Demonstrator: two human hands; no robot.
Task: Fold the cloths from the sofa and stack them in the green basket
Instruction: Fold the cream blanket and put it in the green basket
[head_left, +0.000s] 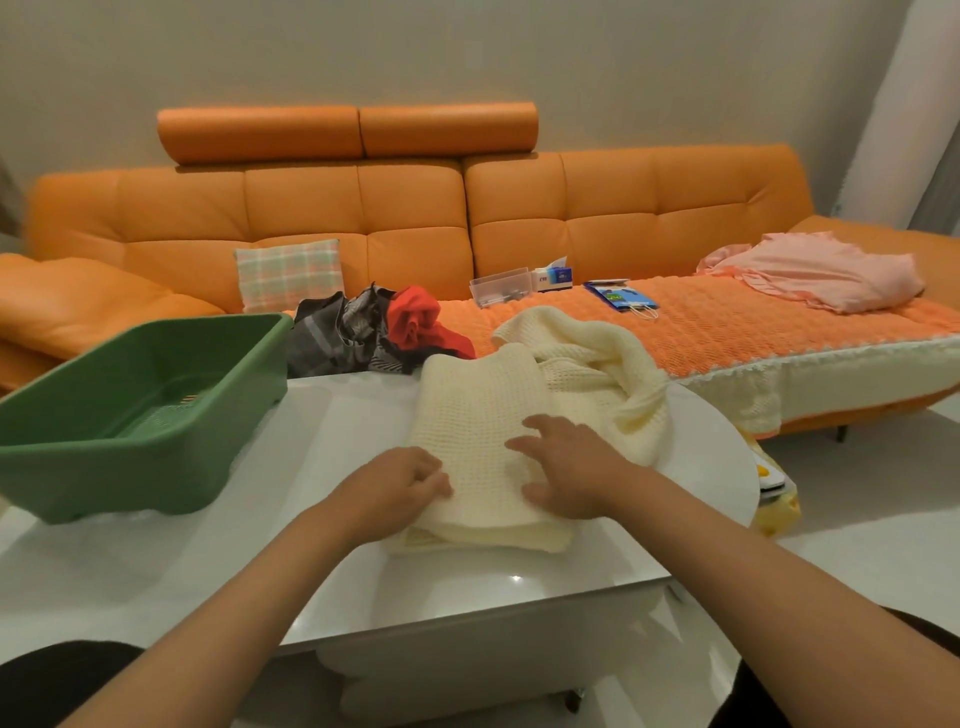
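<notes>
Two bare forearms reach forward over a white table (467, 587), the hands close together but not touching. The left hand (402, 480) has its fingers curled onto the left edge of a cream cloth (478, 405) and appears to pinch it. The right hand (569, 467) lies on top of the same cloth with fingers straight and spread, pressing it flat.

The cream cloth is a waffle-knit piece, partly folded. Its neat, layered end sits nearest the person, under both hands. Its long axis runs straight away from them toward the sofa (363, 208), and the loose, bunched remainder lies beyond and to the right, nearer the right hand. The next fold likely means bringing that far bulk back toward the body.

The green basket (104, 467) stands on the table's left side, apart from the cloth and closer to the left hand. No cloth is visible inside it.

On the orange sofa behind, more cloths wait: a dark patterned cloth (332, 338) touching a red cloth (415, 317) just past the table's far edge, and a pink cloth (826, 270) far to the right. A checked cushion (288, 273) leans against the sofa back.
</notes>
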